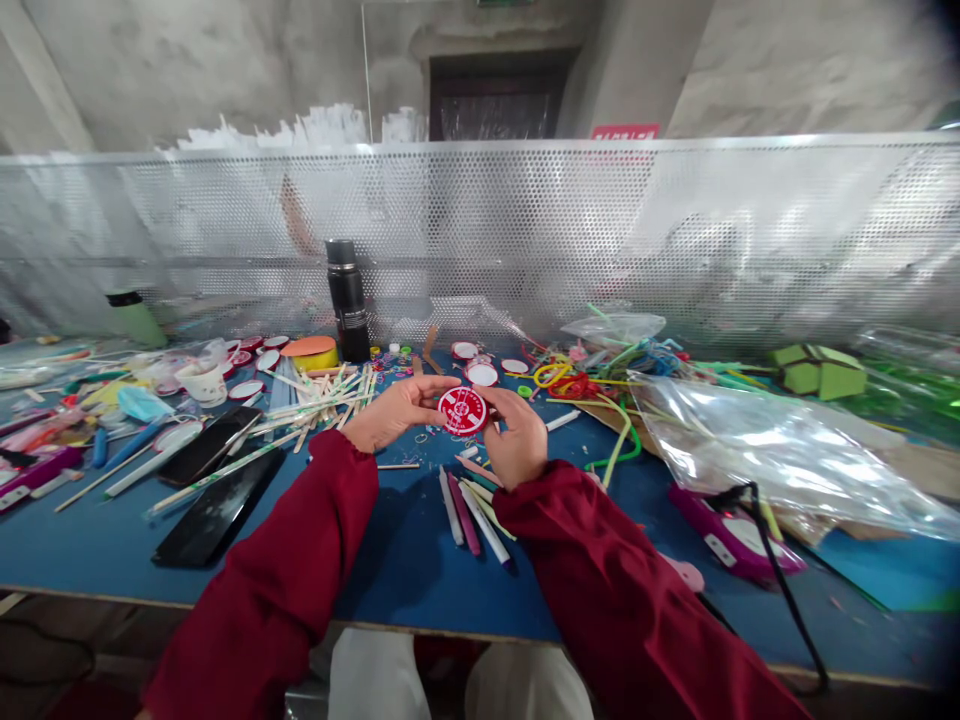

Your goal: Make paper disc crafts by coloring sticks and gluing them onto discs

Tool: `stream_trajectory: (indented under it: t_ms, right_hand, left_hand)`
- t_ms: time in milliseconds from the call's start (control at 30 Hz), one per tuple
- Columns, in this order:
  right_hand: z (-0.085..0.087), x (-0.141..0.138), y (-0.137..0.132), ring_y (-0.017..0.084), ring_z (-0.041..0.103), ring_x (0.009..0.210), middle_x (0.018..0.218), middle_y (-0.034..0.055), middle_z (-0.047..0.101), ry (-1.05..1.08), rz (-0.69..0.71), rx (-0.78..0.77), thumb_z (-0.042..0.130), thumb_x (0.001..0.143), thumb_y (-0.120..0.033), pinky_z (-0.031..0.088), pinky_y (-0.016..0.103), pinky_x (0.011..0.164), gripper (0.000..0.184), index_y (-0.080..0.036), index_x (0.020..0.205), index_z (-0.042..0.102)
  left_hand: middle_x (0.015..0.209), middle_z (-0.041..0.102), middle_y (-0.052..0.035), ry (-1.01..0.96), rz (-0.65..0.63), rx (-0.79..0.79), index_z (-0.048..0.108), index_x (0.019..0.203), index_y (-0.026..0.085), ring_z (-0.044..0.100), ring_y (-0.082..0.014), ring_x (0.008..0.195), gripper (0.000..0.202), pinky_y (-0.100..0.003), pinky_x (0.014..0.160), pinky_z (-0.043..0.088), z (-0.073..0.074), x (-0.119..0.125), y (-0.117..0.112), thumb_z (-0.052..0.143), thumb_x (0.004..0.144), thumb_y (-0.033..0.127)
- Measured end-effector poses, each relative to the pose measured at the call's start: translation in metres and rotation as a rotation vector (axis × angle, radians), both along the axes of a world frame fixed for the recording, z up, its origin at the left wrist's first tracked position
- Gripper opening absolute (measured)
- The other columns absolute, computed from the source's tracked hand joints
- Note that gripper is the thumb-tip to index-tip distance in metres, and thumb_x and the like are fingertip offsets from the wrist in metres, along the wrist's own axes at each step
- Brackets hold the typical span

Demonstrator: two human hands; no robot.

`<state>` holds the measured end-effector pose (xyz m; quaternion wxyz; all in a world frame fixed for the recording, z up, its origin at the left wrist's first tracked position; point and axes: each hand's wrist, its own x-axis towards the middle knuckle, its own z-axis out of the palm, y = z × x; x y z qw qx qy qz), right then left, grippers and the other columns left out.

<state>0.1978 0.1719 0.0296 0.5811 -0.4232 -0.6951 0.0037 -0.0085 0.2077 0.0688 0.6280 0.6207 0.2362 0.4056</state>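
Observation:
A round red disc with white markings (462, 410) is held up between both my hands above the blue table (405, 570). My left hand (394, 412) grips its left edge with curled fingers. The right edge is pinched by my right hand (519, 437), fingers closed. Both arms wear dark red sleeves. Several thin sticks and pens (469, 510) lie on the table just below my hands. More round red-and-white discs (481, 373) lie beyond the held one.
A black flask (347, 300) stands at the back before a perforated metal screen (600, 230). Two black phones (214, 480) lie left, by wooden sticks (322, 400) and a white cup (201, 380). Clear plastic bags (757, 440), coloured tubes (592, 385), a green box (816, 370) sit right.

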Motion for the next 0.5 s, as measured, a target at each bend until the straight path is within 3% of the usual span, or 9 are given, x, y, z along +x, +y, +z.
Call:
stream_trajectory:
  t_ms: [133,200,267,367,500]
  right_hand:
    - [-0.001,0.002,0.001,0.024,0.071,0.098,0.108,0.0079,0.078,-0.034,-0.012,-0.046,0.055,0.089,-0.021,0.058,0.035,0.080,0.030,-0.025,0.110,0.077]
    - [0.000,0.002,0.001,0.021,0.067,0.080,0.086,0.0067,0.075,-0.050,-0.065,-0.114,0.055,0.093,-0.032,0.052,0.032,0.071,0.023,-0.023,0.089,0.076]
    - [0.001,0.001,-0.001,0.017,0.057,0.064,0.066,0.0027,0.064,-0.035,-0.103,-0.195,0.054,0.095,-0.042,0.044,0.029,0.061,0.034,-0.022,0.069,0.065]
    - [0.004,-0.003,-0.006,0.013,0.044,0.055,0.055,-0.0022,0.049,0.043,-0.052,-0.315,0.054,0.091,-0.044,0.037,0.026,0.052,0.039,-0.023,0.059,0.051]
    - [0.005,-0.009,-0.012,0.013,0.042,0.054,0.055,-0.0042,0.040,0.208,0.115,-0.493,0.059,0.086,-0.049,0.043,0.024,0.045,0.038,-0.024,0.060,0.047]
  left_hand:
    - [0.120,0.077,-0.0099,0.032,0.040,-0.087,0.073,0.123,0.019,0.073,-0.0171,0.097,0.055,-0.031,0.087,0.056,0.000,0.000,-0.003,0.091,0.072,0.027]
    - [0.119,0.077,-0.0111,0.040,0.053,-0.131,0.073,0.121,0.020,0.075,-0.0194,0.096,0.048,-0.032,0.082,0.058,-0.001,0.001,-0.003,0.084,0.081,0.043]
    - [0.114,0.078,-0.0115,0.057,0.090,-0.135,0.075,0.118,0.019,0.075,-0.0212,0.094,0.048,-0.031,0.076,0.057,-0.002,0.003,-0.003,0.078,0.084,0.054]
    - [0.104,0.079,-0.0085,0.082,0.220,-0.058,0.078,0.111,0.019,0.073,-0.0194,0.091,0.048,-0.029,0.075,0.056,-0.002,0.007,-0.002,0.080,0.080,0.055]
    - [0.099,0.079,-0.0059,0.021,0.307,0.033,0.081,0.103,0.018,0.069,-0.0167,0.085,0.043,-0.029,0.079,0.054,0.002,0.011,-0.002,0.085,0.074,0.049]
